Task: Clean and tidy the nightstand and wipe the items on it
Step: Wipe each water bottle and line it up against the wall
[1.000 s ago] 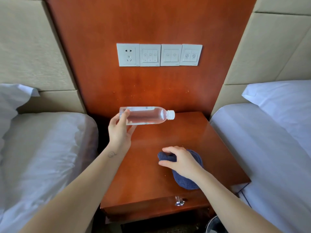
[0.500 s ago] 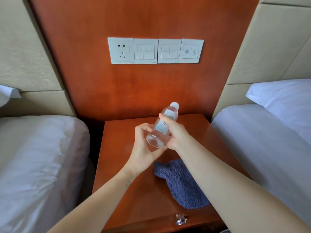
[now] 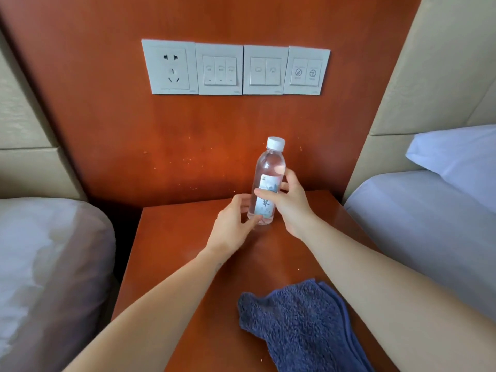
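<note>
Holding the water bottle point(image 3: 268, 183) upright at twelve o'clock on the nightstand point(image 3: 174, 251), close to the back panel. Can't tell whether the base is touching the wood or just above it. Wrapping the label with the right hand point(image 3: 291, 208) from three o'clock, cupping the base with the left hand point(image 3: 230, 226) from nine. Leaving the blue cloth point(image 3: 300, 323) loose at five o'clock, well apart from both hands. Looks about midway: seemingly placing the bottle, with pale crumbs point(image 3: 298, 269) dotting the top. Probably left: letting go, taking the cloth, wiping the wood.
</note>
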`<state>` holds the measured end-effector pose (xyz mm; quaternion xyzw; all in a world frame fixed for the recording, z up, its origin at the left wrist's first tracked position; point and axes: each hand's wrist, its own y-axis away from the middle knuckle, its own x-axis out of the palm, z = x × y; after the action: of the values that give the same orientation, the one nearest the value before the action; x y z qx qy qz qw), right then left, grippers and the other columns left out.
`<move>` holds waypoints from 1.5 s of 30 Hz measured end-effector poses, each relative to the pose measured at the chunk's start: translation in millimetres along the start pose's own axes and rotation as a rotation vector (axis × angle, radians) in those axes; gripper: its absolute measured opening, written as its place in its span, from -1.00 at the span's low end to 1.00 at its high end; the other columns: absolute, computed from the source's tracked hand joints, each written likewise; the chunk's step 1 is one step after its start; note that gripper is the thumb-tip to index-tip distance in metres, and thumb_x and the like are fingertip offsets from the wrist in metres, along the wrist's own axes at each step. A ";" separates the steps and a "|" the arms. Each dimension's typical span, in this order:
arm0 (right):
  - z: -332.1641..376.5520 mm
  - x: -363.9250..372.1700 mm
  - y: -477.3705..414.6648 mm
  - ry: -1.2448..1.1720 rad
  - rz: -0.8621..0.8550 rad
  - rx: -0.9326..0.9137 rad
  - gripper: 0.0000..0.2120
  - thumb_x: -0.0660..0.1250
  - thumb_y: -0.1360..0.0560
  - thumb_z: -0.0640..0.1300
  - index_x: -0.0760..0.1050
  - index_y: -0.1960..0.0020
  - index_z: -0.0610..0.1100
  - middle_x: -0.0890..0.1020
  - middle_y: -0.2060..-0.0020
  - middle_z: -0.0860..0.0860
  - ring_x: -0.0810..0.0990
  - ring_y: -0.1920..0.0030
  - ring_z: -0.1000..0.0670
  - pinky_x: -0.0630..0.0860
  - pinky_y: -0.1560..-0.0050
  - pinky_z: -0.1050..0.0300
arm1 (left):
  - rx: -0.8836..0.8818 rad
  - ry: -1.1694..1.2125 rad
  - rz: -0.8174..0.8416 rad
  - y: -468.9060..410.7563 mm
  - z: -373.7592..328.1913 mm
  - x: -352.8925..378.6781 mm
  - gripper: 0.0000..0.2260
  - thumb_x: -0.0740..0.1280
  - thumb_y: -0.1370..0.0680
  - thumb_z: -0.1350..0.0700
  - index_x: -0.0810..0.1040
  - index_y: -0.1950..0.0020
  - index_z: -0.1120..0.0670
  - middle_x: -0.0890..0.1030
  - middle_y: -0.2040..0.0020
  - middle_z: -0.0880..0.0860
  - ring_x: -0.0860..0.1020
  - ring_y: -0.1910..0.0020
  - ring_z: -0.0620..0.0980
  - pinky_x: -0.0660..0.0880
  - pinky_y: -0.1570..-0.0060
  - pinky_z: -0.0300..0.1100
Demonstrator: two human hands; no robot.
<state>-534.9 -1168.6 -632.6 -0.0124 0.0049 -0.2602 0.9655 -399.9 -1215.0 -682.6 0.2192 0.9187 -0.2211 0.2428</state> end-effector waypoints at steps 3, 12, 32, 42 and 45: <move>-4.1 0.4 -21.7 0.152 0.005 -0.055 -0.31 0.54 -0.37 -0.19 0.34 -0.40 0.05 0.56 -0.14 0.06 0.56 -0.15 0.02 0.61 0.06 0.09 | -0.023 -0.130 -0.106 -18.0 6.4 15.6 -0.61 0.41 -0.53 0.01 0.41 -0.31 0.03 0.58 -0.23 -0.08 0.53 -0.23 -0.09 0.35 -0.36 -0.08; -16.2 -6.9 -72.0 0.371 -0.076 -0.091 -0.45 0.54 -0.38 -0.08 0.38 -0.28 -0.03 0.57 -0.23 0.04 0.58 -0.17 -0.01 0.60 -0.01 0.11 | -0.068 -0.230 -0.249 -63.4 14.1 43.3 -0.70 0.37 -0.55 -0.02 0.37 -0.19 0.01 0.60 -0.11 -0.09 0.53 -0.19 -0.06 -0.07 -0.50 0.10; 23.4 -14.9 53.3 0.754 0.070 -0.232 -0.63 0.34 -0.54 -0.07 0.46 -0.34 -0.02 0.55 -0.24 0.14 0.47 -0.26 0.16 0.33 -0.25 0.33 | -0.086 0.185 -0.154 -60.4 16.1 18.4 -0.80 0.29 -0.53 0.26 0.46 -0.12 0.07 0.40 -0.17 0.03 0.37 -0.14 -0.12 0.26 -0.20 -0.34; -49.9 -85.0 216.4 1.406 0.213 -0.225 -0.32 -0.32 -0.53 0.41 -0.01 -0.56 0.17 0.09 -0.55 0.13 0.01 -0.56 -0.01 -0.13 -0.53 0.01 | 0.222 -0.448 0.205 57.6 12.6 -52.6 -0.65 0.24 -0.62 0.11 0.37 -0.40 0.10 0.39 -0.42 0.04 0.30 -0.46 0.01 0.09 -0.50 0.02; -44.4 -132.1 169.6 1.482 -0.079 0.129 -0.38 -0.27 -0.56 0.31 -0.08 -0.57 0.12 0.05 -0.57 0.02 -0.03 -0.56 -0.11 -0.09 -0.52 -0.14 | 0.105 -0.530 0.216 76.1 19.3 -78.0 -0.62 0.15 -0.65 0.02 0.30 -0.46 0.06 0.32 -0.48 0.01 0.22 -0.50 0.01 0.02 -0.52 0.01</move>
<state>-564.6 -956.6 -681.1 0.2227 0.6391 -0.2348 0.6977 -293.0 -1186.6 -678.2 0.2628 0.7819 -0.2908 0.4847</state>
